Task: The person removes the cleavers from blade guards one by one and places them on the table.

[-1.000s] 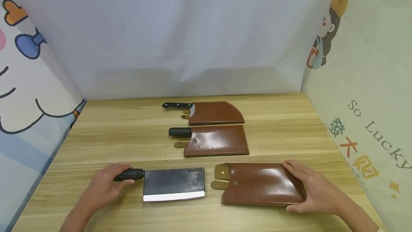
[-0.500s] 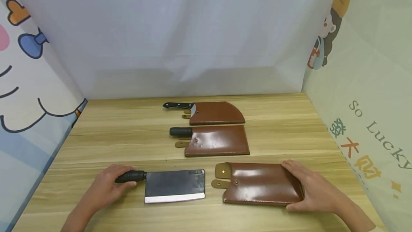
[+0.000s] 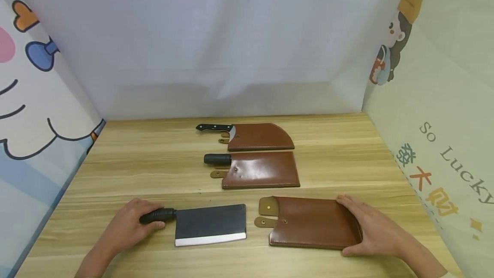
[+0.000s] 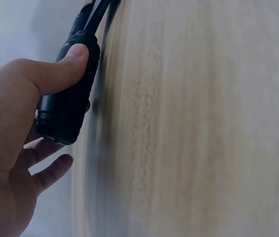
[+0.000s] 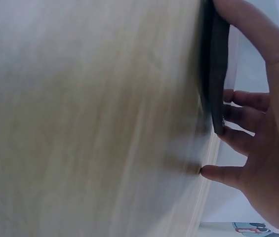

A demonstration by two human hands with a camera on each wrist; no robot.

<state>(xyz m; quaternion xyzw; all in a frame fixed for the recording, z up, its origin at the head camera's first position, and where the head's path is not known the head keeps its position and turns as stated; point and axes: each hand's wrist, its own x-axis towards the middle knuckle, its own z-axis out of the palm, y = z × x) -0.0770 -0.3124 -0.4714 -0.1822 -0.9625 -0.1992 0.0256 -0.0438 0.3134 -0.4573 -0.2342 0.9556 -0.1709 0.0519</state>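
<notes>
My left hand (image 3: 129, 224) pinches the black handle of a cleaver (image 3: 210, 222) between thumb and fingers. The blade is dark with a bright cutting edge facing me, and points right. In the left wrist view the thumb lies along the ribbed handle (image 4: 67, 94). My right hand (image 3: 376, 231) spans the right end of a brown leather knife sheath (image 3: 314, 222), thumb at the near edge and fingers at the far one. The sheath's mouth faces the blade tip across a small gap, with two tan snap straps (image 3: 266, 222) sticking out. The right wrist view shows the sheath edge-on (image 5: 218, 74).
Behind lie two sheathed knives: a cleaver in a rectangular brown sheath (image 3: 266, 170), and farther back a black-riveted-handle knife in a curved sheath (image 3: 260, 136). A white cloth backdrop (image 3: 231, 46) and printed side cloths (image 3: 436, 110) border the wooden table (image 3: 127, 162).
The view has shifted slightly. My left hand has edged right with the cleaver, and its blade looks a little more tilted. My right hand has moved slightly left at the sheath's end.
</notes>
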